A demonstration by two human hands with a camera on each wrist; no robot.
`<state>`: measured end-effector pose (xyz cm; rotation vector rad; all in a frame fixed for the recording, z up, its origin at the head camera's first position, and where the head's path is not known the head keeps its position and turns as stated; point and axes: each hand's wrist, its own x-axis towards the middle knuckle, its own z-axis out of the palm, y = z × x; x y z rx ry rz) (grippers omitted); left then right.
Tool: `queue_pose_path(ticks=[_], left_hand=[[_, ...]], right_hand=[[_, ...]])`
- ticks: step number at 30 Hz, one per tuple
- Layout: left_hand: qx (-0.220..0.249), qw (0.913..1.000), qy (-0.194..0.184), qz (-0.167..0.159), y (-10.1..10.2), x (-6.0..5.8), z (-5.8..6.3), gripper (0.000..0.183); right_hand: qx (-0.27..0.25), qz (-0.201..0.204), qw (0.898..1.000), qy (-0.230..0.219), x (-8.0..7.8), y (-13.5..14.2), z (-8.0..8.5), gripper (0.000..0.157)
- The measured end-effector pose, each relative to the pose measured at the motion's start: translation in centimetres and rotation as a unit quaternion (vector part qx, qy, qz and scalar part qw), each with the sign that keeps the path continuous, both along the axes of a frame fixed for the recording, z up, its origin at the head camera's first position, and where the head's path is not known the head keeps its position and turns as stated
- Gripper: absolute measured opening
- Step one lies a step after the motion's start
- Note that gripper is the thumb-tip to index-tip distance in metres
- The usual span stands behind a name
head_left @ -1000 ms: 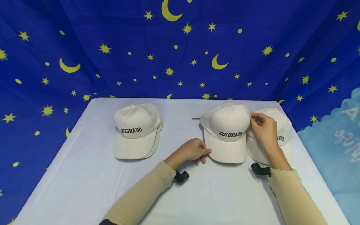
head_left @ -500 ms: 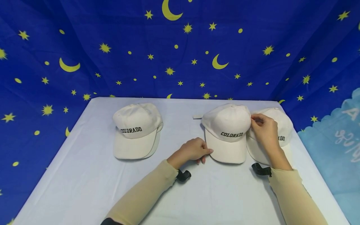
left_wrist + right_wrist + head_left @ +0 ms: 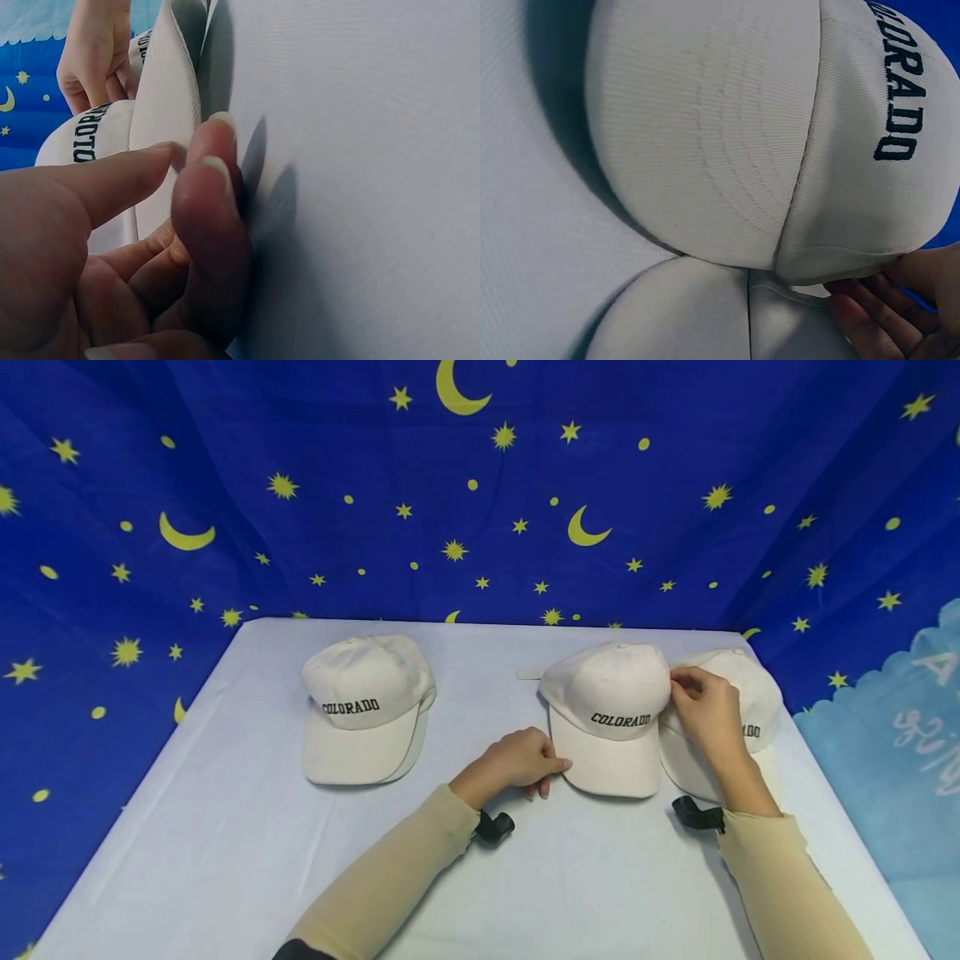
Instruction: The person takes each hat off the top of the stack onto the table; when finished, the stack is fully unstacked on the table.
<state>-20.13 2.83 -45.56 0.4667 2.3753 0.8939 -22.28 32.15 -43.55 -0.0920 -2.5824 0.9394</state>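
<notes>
We've got a cream cap [image 3: 606,702] right of centre on the table [image 3: 225,860], bill [image 3: 609,768] pointing toward us.
Long axis runs far to near, crown behind, bill in front, angled slightly right; strap [image 3: 528,676] sticks out left. Left hand [image 3: 517,758] pinches the bill's left edge, right hand [image 3: 707,703] pinches the crown's right rim, beside another cap [image 3: 753,689].

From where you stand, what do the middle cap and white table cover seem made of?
Middle cap: matte woven cloth, perhaps cotton, given the fine ribbed texture and stitched brim. The white table cover: likely dull cloth, given its soft creases; fibre unclear.
</notes>
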Motion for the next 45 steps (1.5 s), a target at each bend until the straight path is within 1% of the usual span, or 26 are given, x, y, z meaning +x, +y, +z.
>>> queue_pose_path(ticks=[8, 14, 19, 24, 29, 33, 35, 38, 41, 45], left_hand=[[-0.008, 1.0000, -0.004, 0.000, -0.3, 0.0, 0.1, 0.041], [-0.004, 1.0000, -0.004, 0.007, -0.4, 0.0, 0.1, 0.041], [-0.007, 0.9999, 0.012, 0.009, -0.5, 0.1, 0.0, 0.041], [-0.024, 0.9990, 0.037, 0.006, -0.3, 0.1, -0.3, 0.041], [-0.032, 0.9986, 0.041, 0.010, -0.3, 0.2, -0.3, 0.039], [-0.033, 0.9984, 0.045, 0.010, -0.4, 0.4, -0.1, 0.035], [-0.034, 0.9982, 0.050, 0.008, -0.6, 0.6, 0.2, 0.031], [-0.038, 0.9976, 0.058, -0.001, -1.4, 0.9, 0.8, 0.026], [-0.032, 0.9977, 0.059, -0.002, -2.9, 1.2, 1.4, 0.021], [0.011, 0.9986, 0.050, 0.012, -6.2, 1.7, 2.4, 0.017]], right_hand=[[0.010, 0.002, 1.000, -0.015, 0.0, -0.3, -0.1, 0.019], [0.013, 0.005, 1.000, -0.016, -0.1, -0.5, -0.1, 0.019], [0.026, 0.003, 0.999, -0.018, -0.1, -0.6, 0.1, 0.021], [0.029, 0.006, 0.999, -0.014, 0.0, -1.0, 0.6, 0.026], [0.007, 0.011, 1.000, -0.009, 0.0, -1.4, 1.4, 0.026], [-0.001, 0.004, 1.000, -0.001, 0.1, -1.7, 2.0, 0.025], [0.001, -0.002, 1.000, 0.005, 0.3, -1.9, 2.4, 0.026], [-0.012, -0.005, 1.000, 0.014, 0.5, -2.2, 3.2, 0.028], [-0.036, 0.005, 0.999, 0.033, 0.7, -2.8, 4.4, 0.029], [-0.056, 0.025, 0.996, 0.059, 1.0, -3.8, 5.9, 0.027]])
